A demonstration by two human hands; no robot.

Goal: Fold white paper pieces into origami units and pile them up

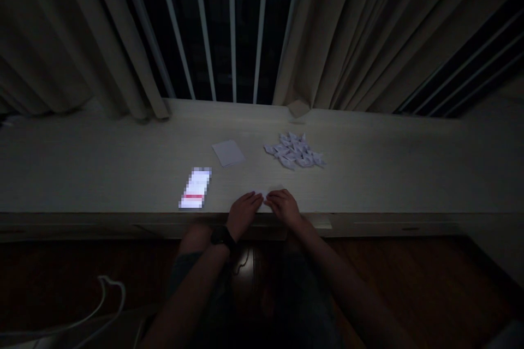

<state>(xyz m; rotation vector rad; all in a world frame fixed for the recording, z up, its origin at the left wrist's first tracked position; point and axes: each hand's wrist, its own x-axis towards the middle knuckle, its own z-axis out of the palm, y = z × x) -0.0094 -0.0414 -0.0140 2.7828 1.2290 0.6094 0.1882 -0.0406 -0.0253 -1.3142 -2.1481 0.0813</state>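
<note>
Both hands meet at the front edge of the pale ledge, over a small piece of white paper (264, 194). My left hand (244, 211), with a dark watch on its wrist, pinches the paper's left side. From the right, the fingers of my right hand (284, 207) are closed on the same paper. Most of it is hidden under the fingers, so its folds cannot be made out. Beyond the hands lies a heap of folded paper pieces (295, 151). A flat stack of square paper sheets (228, 153) rests to the left of that heap.
A lit phone (195, 188), its screen blurred out, lies left of my hands. Curtains (344, 32) and a barred window (221, 27) stand behind the ledge (388, 169). A white cable (102, 305) hangs low at the left. The room is dim.
</note>
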